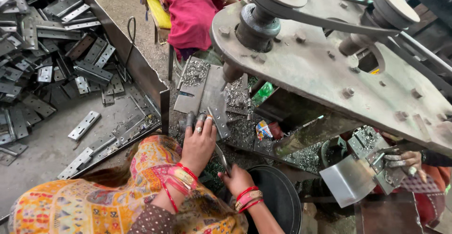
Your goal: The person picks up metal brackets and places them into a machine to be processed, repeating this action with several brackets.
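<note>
Head view: left hand [198, 142] flat, fingers [190, 121] spread on hinge plate [217, 114] below drill spindle [231, 72], long axis pointing away; right hand [238, 178] nearer, closed on lever [222, 158].

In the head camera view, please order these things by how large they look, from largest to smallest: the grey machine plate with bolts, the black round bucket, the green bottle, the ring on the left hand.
1. Grey machine plate, by far the largest.
2. Black round bucket, partly cut off by the frame.
3. Green bottle, partly hidden.
4. Ring on the left hand, smallest.
</note>
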